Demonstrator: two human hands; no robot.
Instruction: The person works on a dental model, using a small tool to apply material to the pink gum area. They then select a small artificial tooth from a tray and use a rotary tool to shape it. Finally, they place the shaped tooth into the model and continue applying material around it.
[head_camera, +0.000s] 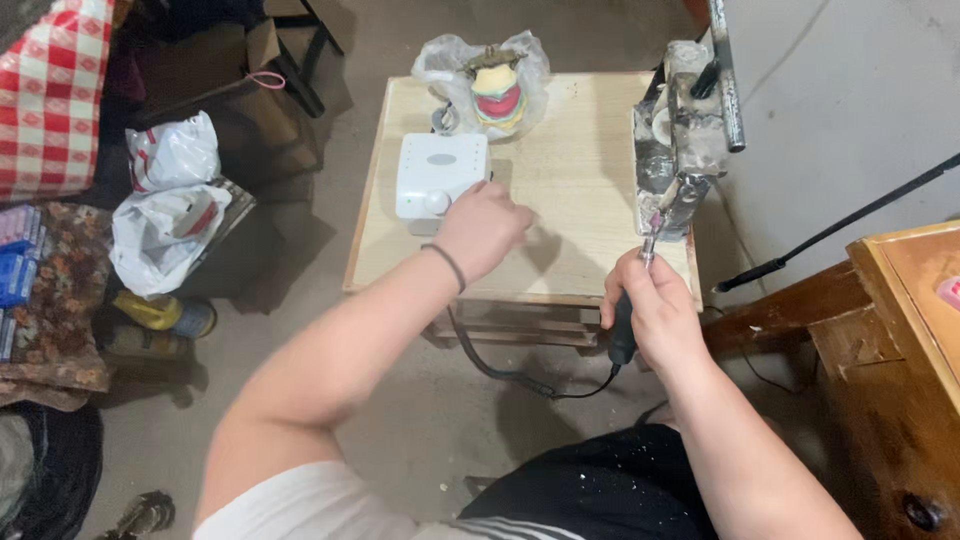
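1. The left hand (482, 232) reached across the small wooden table (570, 190) with its fingers curled loosely, fingertips touching the front corner of a white control box (440, 175) near its round knob. It gripped nothing; a dark band sat on the wrist.
2. The right hand (652, 305) was closed around a black rotary handpiece (628, 322), thumb and fingers pinching it close to the metal tip, which pointed up and away.
3. The tip of the handpiece sat just below a grey, plaster-caked block (672, 160) that stood on the right edge of the table; whether the tip touched it could not be told.
4. A black cord (500, 372) ran from the rear of the handpiece, looped below the table front and went up towards the control box.
5. At the back of the table lay a clear plastic bag (487, 80) holding a layered yellow, red and green model with a metal frame on top.
6. On the floor to the left, two white plastic bags (168, 215) lay crumpled; their contents stayed hidden apart from a hint of red.
7. Just below them a yellow bottle (160, 312) lay on its side.
8. A red checked cloth (55, 90) hung at the far left, and a brown wooden cabinet (900, 360) stood at the right.
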